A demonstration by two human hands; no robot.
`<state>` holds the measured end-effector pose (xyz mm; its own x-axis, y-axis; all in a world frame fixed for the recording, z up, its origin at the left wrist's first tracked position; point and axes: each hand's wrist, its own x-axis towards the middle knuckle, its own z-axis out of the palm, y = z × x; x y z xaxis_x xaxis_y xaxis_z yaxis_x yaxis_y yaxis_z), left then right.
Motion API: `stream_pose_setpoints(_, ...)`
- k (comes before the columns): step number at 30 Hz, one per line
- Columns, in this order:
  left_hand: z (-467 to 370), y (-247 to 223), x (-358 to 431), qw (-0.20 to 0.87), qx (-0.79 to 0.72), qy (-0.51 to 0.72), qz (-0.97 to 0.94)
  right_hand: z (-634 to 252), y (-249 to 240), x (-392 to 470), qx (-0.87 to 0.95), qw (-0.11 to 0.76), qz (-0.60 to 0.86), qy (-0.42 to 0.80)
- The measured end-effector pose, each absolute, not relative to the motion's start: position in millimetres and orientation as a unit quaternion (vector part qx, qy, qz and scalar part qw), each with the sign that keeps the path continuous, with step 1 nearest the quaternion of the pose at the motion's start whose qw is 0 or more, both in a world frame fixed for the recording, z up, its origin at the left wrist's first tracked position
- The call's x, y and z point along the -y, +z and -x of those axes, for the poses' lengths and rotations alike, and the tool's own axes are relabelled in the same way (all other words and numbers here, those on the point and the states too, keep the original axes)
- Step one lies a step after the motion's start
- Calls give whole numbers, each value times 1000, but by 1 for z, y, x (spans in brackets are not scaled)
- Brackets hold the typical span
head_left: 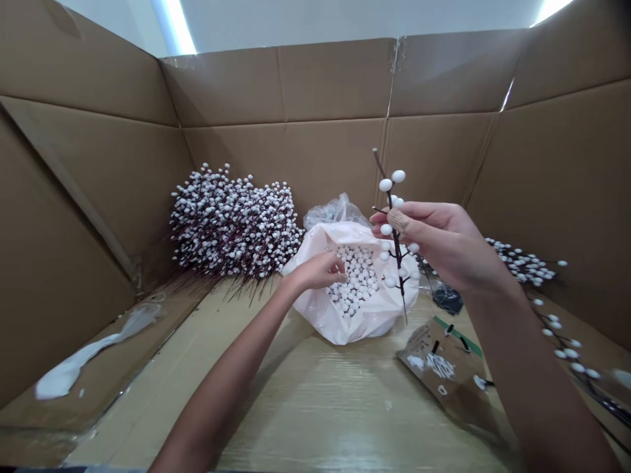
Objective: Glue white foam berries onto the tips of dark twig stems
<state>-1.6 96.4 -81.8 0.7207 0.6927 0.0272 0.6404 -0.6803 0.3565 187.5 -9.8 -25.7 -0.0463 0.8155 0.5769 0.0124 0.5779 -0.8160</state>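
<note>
My right hand (434, 230) pinches an artificial berry stem (396, 246) between thumb and fingers. The dark brown stem stands nearly upright, with several white berries on its short twigs and a thin wire at its lower end. A tan wrap covers part of one finger. My left hand (323, 270) is over the left side of a pale pink plastic bag (335, 332), its fingers curled at the loose white berries (355, 279) inside. Whether a berry is between those fingertips is hidden.
Many finished-looking white berry stems (231, 223) lie bundled at back left. Further stems (522, 259) lie at right. A cardboard piece (448, 381) with black pegs and white dabs is near my right forearm. Tall cardboard walls (335, 151) enclose the table; a clear bag (335, 210) sits behind.
</note>
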Motion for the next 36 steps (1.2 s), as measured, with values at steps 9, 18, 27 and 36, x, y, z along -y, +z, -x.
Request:
stream_pose_setpoints(9,-14,-122,-101,80,-383,65,-918,-188,-22,10,620,586,343,394)
stream_pose_setpoints(18,-12,-127,-108,58,-377,96,-919,-187,-26,6,630,593,339,370)
stream_pose_setpoints(27,-26,-139,-106,47,-387,179,-904,-178,-24,12,619,588,328,404)
stream_pose_setpoints(36,-31,-146,-107,118,-335,268,-895,-172,-27,11,632,613,298,369)
